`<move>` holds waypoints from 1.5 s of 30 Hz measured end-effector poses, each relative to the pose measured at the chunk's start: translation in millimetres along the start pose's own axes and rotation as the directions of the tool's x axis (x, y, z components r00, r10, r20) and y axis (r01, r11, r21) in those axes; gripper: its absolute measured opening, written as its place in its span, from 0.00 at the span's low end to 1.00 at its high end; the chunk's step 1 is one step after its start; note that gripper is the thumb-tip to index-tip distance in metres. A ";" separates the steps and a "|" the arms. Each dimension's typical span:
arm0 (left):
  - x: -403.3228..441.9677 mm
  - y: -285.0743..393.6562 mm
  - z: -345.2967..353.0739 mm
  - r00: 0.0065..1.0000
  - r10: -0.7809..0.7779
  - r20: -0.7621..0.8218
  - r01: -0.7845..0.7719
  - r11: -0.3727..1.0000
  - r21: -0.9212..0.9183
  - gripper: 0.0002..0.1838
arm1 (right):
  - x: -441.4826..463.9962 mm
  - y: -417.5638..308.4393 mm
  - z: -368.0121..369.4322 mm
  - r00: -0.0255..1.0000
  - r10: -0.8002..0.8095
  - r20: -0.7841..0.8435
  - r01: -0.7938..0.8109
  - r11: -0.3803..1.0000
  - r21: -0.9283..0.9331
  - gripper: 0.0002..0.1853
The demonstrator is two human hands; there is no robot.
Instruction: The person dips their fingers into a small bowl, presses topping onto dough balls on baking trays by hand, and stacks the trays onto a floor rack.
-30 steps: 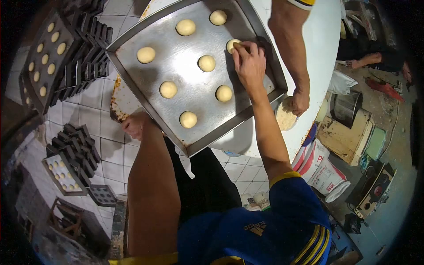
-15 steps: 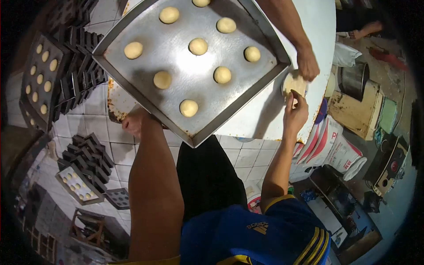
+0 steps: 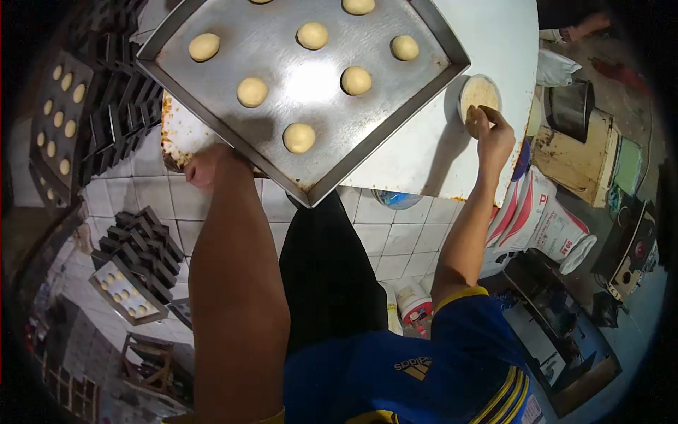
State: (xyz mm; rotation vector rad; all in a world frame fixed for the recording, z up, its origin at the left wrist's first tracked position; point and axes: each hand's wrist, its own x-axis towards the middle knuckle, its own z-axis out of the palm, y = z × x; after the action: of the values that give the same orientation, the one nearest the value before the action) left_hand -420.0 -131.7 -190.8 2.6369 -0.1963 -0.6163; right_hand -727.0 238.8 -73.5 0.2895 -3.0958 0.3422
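My right hand (image 3: 494,134) is at the near rim of a small round bowl (image 3: 482,90) of pale crumbs, its fingers pinched around a dough ball whose lower edge shows a little. To the left, a large metal tray (image 3: 332,155) lies tilted on the white table, with several round dough balls (image 3: 299,138) spaced over it. My left hand (image 3: 206,168) is curled at the rusty table edge, left of the tray's near corner; its fingers are partly hidden, and what it grips is unclear.
Stacked dark trays (image 3: 116,120) stand on the left, with dough balls on the top one. Lower left is another stack (image 3: 134,283). Sacks (image 3: 544,219), a metal pot (image 3: 567,109) and a cardboard box (image 3: 572,159) lie right of the table (image 3: 406,169).
My right hand has gone from a dough ball on the tray to the bowl. The other person's arm has left the view. The tray now appears higher in view.
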 end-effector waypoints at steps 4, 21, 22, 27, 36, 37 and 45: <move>-6.2 0.4 0.7 0.993 0.112 -0.020 -0.104 0.967 0.233 0.28 | -6.4 14.9 21.5 0.997 0.054 0.063 -0.082 0.735 0.674 0.19; -29.4 16.3 -15.1 0.996 0.090 -0.013 -0.084 0.964 0.252 0.30 | -65.3 -162.3 89.9 0.758 -0.651 -0.045 0.651 0.750 0.116 0.08; -25.3 15.8 -10.4 0.996 0.089 -0.011 -0.083 0.964 0.253 0.30 | -67.2 -163.9 87.3 0.735 -0.678 -0.023 0.675 0.729 0.112 0.11; -10.8 9.0 -2.3 0.997 0.082 -0.005 -0.078 0.961 0.264 0.30 | -96.3 -158.2 62.3 0.748 -0.660 0.062 0.655 0.751 0.090 0.19; -23.6 16.0 -1.2 0.997 0.076 0.021 -0.079 0.958 0.276 0.29 | 10.1 -5.9 27.3 0.974 -0.142 -0.174 0.120 0.984 -0.132 0.16; -21.0 13.5 2.0 0.997 0.074 0.025 -0.078 0.959 0.274 0.29 | 16.8 -3.2 27.3 0.991 -0.089 -0.103 0.072 0.984 -0.160 0.15; 4.4 3.6 16.9 0.996 0.074 0.042 -0.083 0.957 0.277 0.28 | 26.1 2.4 30.3 0.991 -0.109 -0.080 0.093 0.979 -0.182 0.15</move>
State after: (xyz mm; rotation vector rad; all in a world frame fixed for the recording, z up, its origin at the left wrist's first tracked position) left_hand -423.9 -142.1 -204.7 2.8721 -0.4246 -0.6448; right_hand -752.8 229.7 -102.8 0.4129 -2.9826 0.0731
